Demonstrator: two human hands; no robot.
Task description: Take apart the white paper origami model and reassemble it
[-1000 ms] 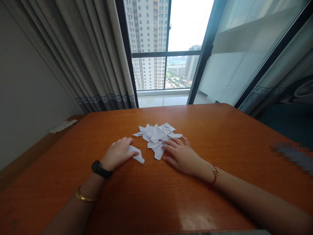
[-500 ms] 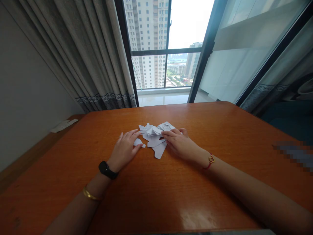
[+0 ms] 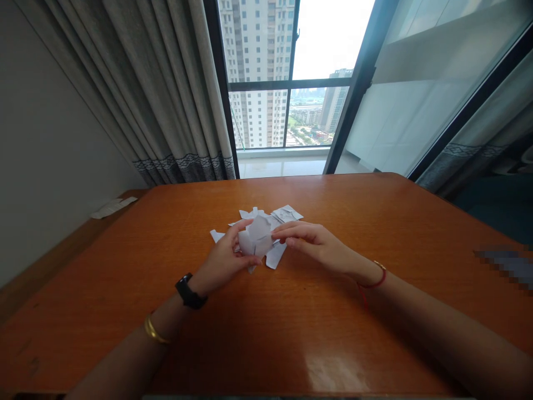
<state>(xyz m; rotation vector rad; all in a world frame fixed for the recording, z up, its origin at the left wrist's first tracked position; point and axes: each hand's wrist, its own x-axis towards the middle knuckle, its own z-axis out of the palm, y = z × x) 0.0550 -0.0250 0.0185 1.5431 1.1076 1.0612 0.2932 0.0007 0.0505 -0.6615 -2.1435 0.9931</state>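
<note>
Several torn white paper pieces [image 3: 255,238] are held up over the table by my left hand [image 3: 227,255], with the thumb below and the fingers behind them. My right hand [image 3: 306,240] has its fingers stretched toward the right edge of these pieces. Its fingertips are at that edge, and I cannot tell whether they press on it. Beneath and behind both hands, a loose pile of white paper scraps [image 3: 287,213] lies on the brown wooden table [image 3: 266,322]. One scrap [image 3: 216,236] peeks out left of my left hand, and another scrap [image 3: 275,256] sits below the right fingertips.
A strip of white paper [image 3: 113,208] rests on a ledge beyond the table's left edge. Grey curtains [image 3: 175,94] and a window [image 3: 287,86] stand behind the table. A blurred, pixelated object [image 3: 506,268] is at the right.
My left hand has picked up several paper pieces and moved right with them. My right hand has come off the pile, fingers now beside the held pieces. The view has shifted slightly.
</note>
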